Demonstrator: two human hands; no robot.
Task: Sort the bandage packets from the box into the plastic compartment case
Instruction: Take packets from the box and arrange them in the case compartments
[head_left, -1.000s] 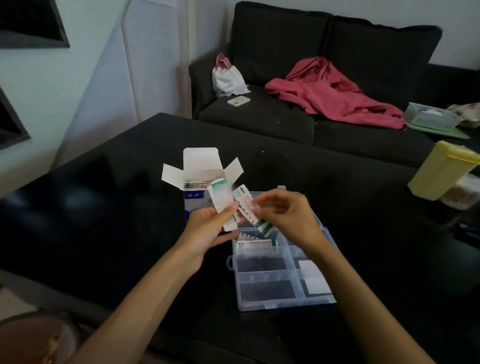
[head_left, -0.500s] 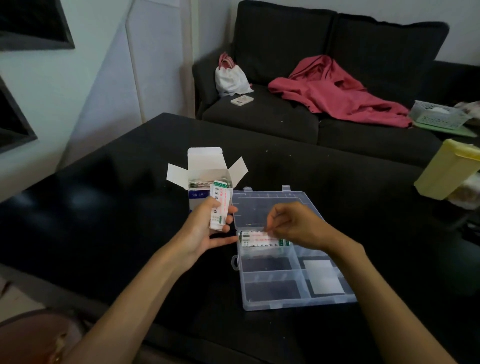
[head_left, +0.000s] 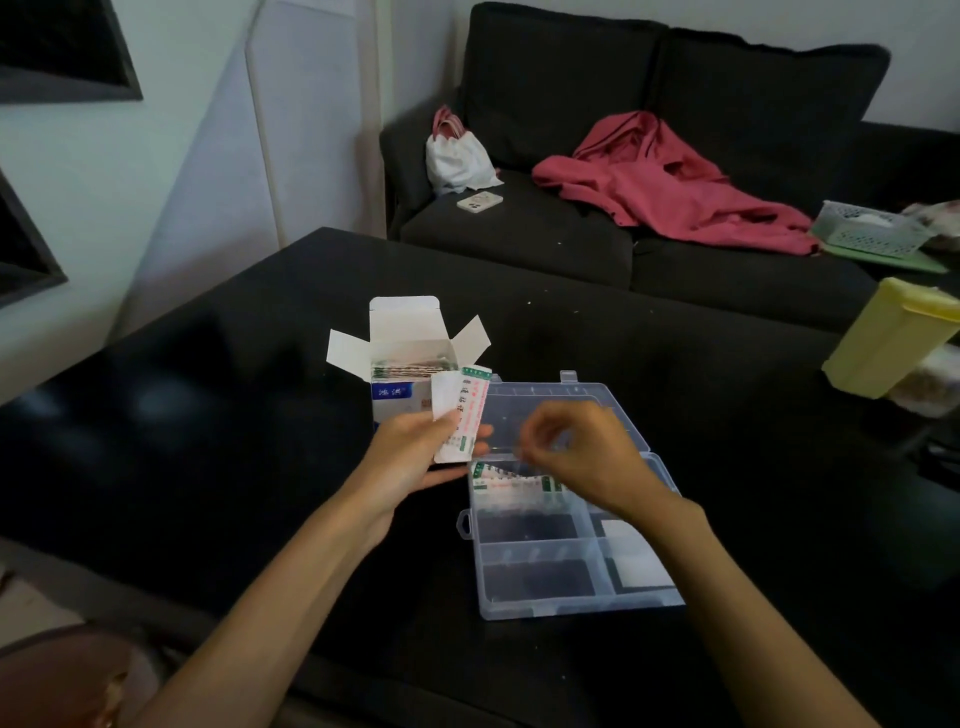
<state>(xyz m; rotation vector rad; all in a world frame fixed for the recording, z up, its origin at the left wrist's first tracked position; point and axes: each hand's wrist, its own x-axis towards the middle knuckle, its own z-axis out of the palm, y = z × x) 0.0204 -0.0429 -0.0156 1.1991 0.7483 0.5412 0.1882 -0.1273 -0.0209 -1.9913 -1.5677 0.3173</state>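
1. While the left hand (head_left: 410, 457) grips a few packets (head_left: 460, 413) upright between thumb and fingers, it hovers just left of the case (head_left: 566, 519), in front of the box (head_left: 402, 364).
2. Blurred, the right hand (head_left: 576, 452) hovers over the case's far left compartment with fingers curled; whether it pinches anything I cannot tell.
3. More packets, the stack (head_left: 511, 483), lie in that far left compartment, just under the right hand's fingers.
4. The case is clear plastic, its lid (head_left: 550, 410) folded back flat on the far side; the near left compartments look bare, and the right ones hold white pieces (head_left: 636, 566).
5. The box stands open, flaps spread, just left of the lid, with packet edges showing at its mouth.
6. All of this sits on a dark table (head_left: 208, 415).
7. At the table's right edge leans a yellow tub (head_left: 888, 338).
8. Beyond is a dark sofa (head_left: 571, 234) carrying a white bag (head_left: 457, 156), a phone (head_left: 479, 201), a red garment (head_left: 665, 182) and a pale basket (head_left: 867, 228).
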